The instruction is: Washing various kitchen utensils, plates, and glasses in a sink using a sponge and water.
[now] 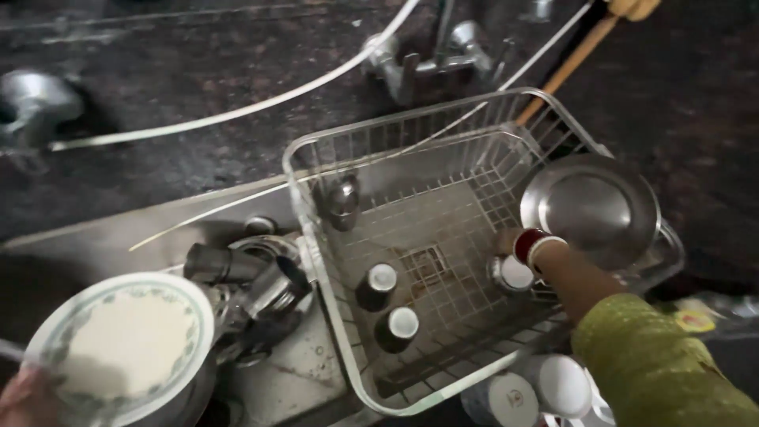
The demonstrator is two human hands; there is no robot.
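- Over the dark stone counter (158, 103), one clear wire-mesh dish basket (379, 150) sat across the steel sink (103, 237).
- Four small dark tumblers stood upside down inside it; the right hand (512, 241), wearing red and white bangles, reached toward the one nearest it (510, 274), its fingers hidden, so their grip could not be told.
- One round steel plate (589, 207) leaned at the basket's right end.
- One white floral-rimmed plate (122, 344) rested in the left hand (24, 399), cut off at the corner.
- Several steel vessels (245, 277) lay heaped, hard to count.
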